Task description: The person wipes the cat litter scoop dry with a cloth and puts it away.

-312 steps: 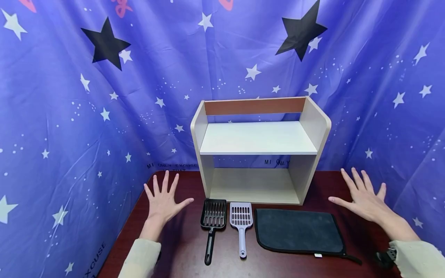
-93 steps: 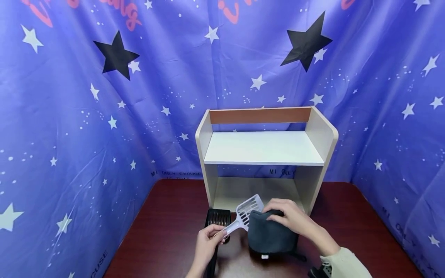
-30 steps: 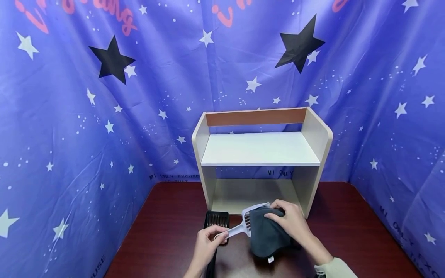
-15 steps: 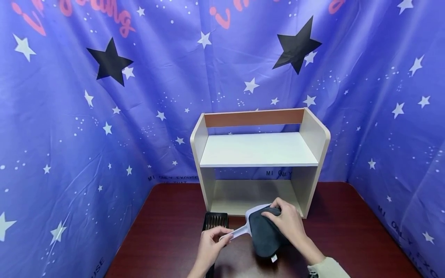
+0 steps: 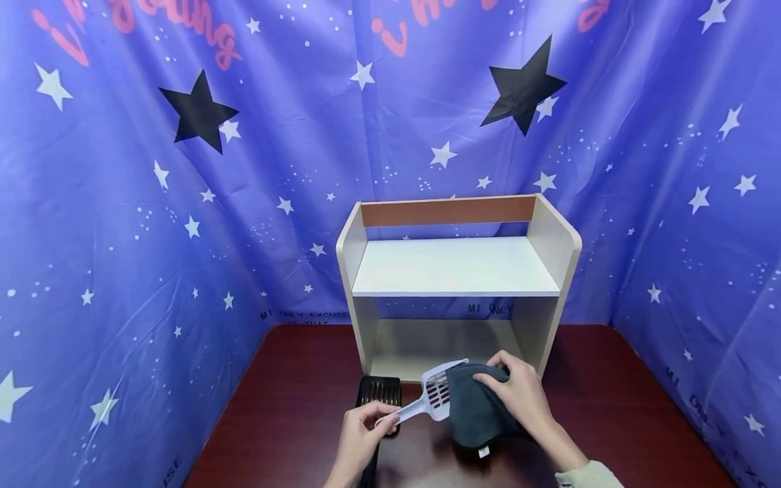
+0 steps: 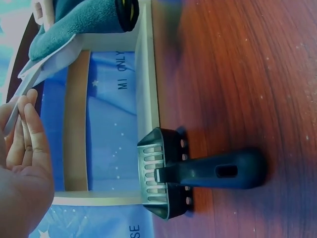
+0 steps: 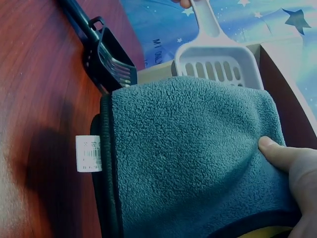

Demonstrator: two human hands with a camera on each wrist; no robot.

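My left hand [image 5: 358, 435] pinches the handle of a pale lilac litter scoop [image 5: 412, 410], holding it raised in front of the shelf. A folded dark grey-green microfiber cloth [image 5: 478, 410] with black edging and a white tag laps over the far part of the scoop's slotted head. My right hand [image 5: 518, 393] grips the cloth along its upper right, the thumb pressing on the fluffy face in the right wrist view. Under the cloth, the scoop's front edge is hidden. A black litter scoop [image 6: 208, 169] lies on the table beside my left hand, its handle toward me.
A two-tier shelf unit [image 5: 457, 268] with cream sides, a white upper board and a brown back rail stands behind the hands. Dark red wooden tabletop [image 5: 616, 413] lies all around. A blue star-patterned curtain [image 5: 293, 169] hangs at the back and sides.
Both hands, spread and holding nothing at first, now hold the lilac scoop and the cloth. In the last half second the cloth has shifted right along the scoop head, baring more slots.
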